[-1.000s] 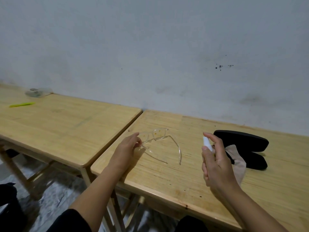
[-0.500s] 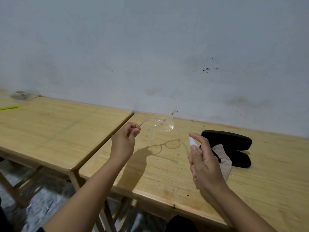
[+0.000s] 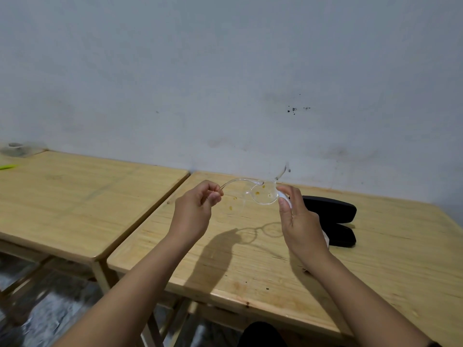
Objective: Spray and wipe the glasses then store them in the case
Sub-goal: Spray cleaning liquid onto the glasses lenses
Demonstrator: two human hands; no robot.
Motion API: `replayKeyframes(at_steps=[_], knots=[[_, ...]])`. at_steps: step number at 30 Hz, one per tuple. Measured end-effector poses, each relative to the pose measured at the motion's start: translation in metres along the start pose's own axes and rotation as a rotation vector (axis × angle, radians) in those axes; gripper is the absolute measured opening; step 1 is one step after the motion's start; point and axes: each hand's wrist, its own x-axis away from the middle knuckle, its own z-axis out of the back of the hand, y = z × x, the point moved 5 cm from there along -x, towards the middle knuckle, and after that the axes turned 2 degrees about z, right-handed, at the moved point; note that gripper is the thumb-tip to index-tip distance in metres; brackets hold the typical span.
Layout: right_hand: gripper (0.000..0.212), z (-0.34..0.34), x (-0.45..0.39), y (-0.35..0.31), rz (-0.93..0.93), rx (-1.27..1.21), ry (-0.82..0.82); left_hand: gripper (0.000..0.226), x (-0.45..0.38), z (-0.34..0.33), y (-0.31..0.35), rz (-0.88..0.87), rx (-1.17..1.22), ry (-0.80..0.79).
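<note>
Overhead of the tabletop, a pair of clear-framed glasses (image 3: 253, 194) is held in the air between the two hands, and yellowish smudges are seen on both lenses. One temple arm is pinched by the curled fingers of the left hand (image 3: 194, 212), so that the frame hangs out to that hand's right. Just beyond the lens, the right hand (image 3: 299, 219) is raised with its fingers wrapped around a small white spray bottle (image 3: 284, 196); only the bottle's top is seen above the thumb, close against the rim of the nearer lens, and whether the two touch cannot be told. Below the hands, the shadow of the glasses and of the left forearm is cast on the wooden table (image 3: 375, 259). Behind the right hand, a black glasses case (image 3: 330, 209) is lying open on this table, partly hidden by the hand. A sliver of pale cloth (image 3: 325, 237) is glimpsed at the right wrist, beside the case. Far off to the left of the left hand, a second wooden table (image 3: 75, 204) is pushed against the first, and a green pen (image 3: 7, 167) is lying at its far edge.
</note>
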Motion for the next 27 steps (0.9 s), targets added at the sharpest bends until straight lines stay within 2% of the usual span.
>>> replayKeyframes(at_steps=[7,14,20,23,27], knots=[[0.031,0.0,-0.004,0.0,-0.008,0.043,-0.021,0.02,0.0,-0.001,0.004,-0.003,-0.022,-0.016],[0.028,0.002,-0.006,0.002,0.015,-0.014,0.078,0.022,0.0,-0.004,0.003,0.016,-0.021,-0.036],[0.033,0.001,-0.003,-0.01,0.027,0.046,0.0,0.021,-0.001,-0.006,0.005,0.016,-0.038,-0.034],[0.032,-0.012,0.002,-0.021,0.117,-0.001,-0.032,0.019,-0.001,-0.011,0.008,0.021,-0.039,-0.043],[0.034,-0.028,0.006,-0.024,0.112,-0.028,-0.132,0.018,0.001,-0.019,0.014,0.01,-0.04,-0.054]])
